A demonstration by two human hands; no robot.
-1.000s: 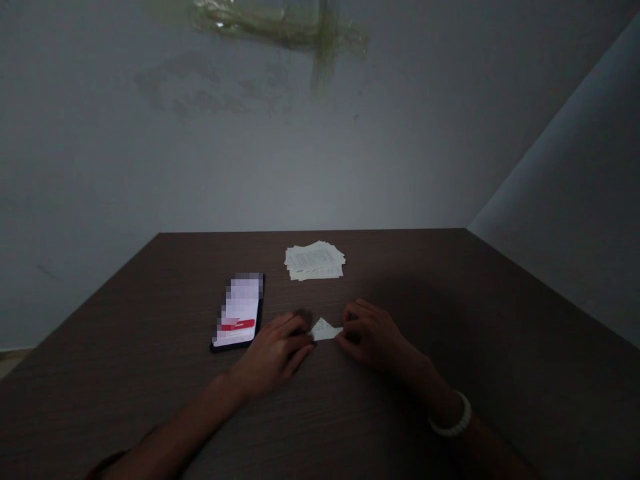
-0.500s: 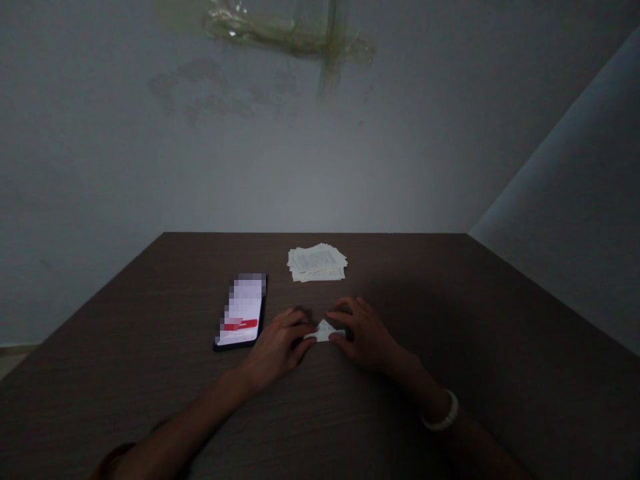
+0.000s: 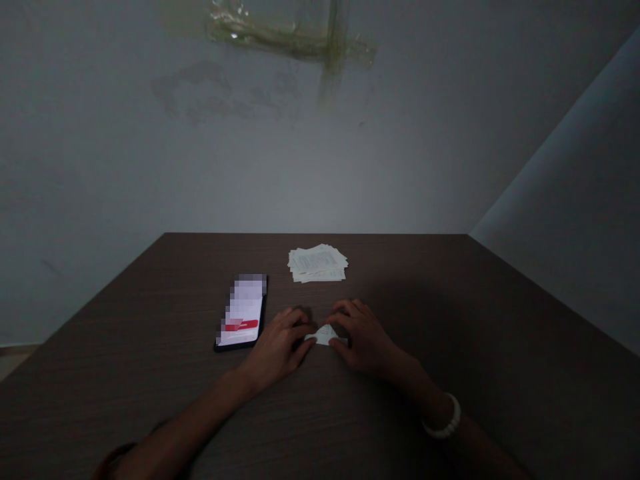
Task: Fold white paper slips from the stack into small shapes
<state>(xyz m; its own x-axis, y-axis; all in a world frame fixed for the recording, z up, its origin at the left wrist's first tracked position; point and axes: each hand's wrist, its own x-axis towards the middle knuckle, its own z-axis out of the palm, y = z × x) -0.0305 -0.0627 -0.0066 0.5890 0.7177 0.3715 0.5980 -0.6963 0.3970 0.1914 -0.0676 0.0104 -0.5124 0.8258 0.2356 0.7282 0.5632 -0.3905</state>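
Observation:
A small folded white paper piece (image 3: 325,335) lies on the dark wooden table (image 3: 450,320), between my two hands. My left hand (image 3: 277,347) pinches its left end with curled fingers. My right hand (image 3: 363,337) has its fingers bent over the paper's right side, pressing it against the table. A pale bracelet (image 3: 443,420) circles my right wrist. Most of the paper is hidden under the fingers.
A phone (image 3: 242,311) with a lit screen lies just left of my left hand. A loose stack of white printed papers (image 3: 317,262) sits farther back on the table. A grey wall rises behind the table, and another stands on the right.
My right hand has slid left over the paper, so both hands stand closer together and less of the paper shows. The left hand has hardly moved.

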